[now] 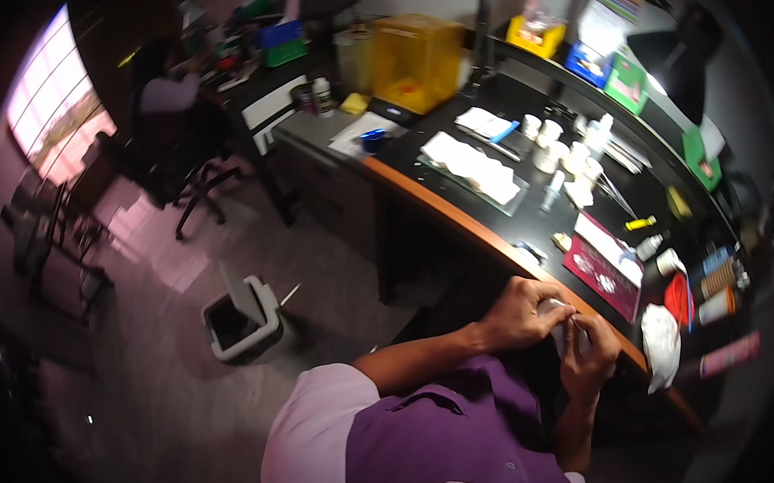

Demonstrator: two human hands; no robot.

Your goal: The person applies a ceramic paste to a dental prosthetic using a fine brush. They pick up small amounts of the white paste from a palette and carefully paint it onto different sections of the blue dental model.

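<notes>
My left hand (528,311) is closed around a small white object (549,304) just off the desk's front edge. Against it, my right hand (589,350) is closed too, its fingertips meeting those of the left. Something pale shows within the right fingers, but its kind is hidden. On the desk just beyond the hands lies a dark red mat (589,276) with small white pieces and a white sheet (607,247) on it. A white cloth or bag (661,347) hangs by the edge to the right.
The black desk (480,207) has an orange-brown front edge. It carries white towels (468,166), several white jars (551,154), tweezers (616,195), a red item (678,300) and an amber box (418,60). An open-lidded bin (244,321) and office chair (190,177) stand left; a person (169,94) sits beyond.
</notes>
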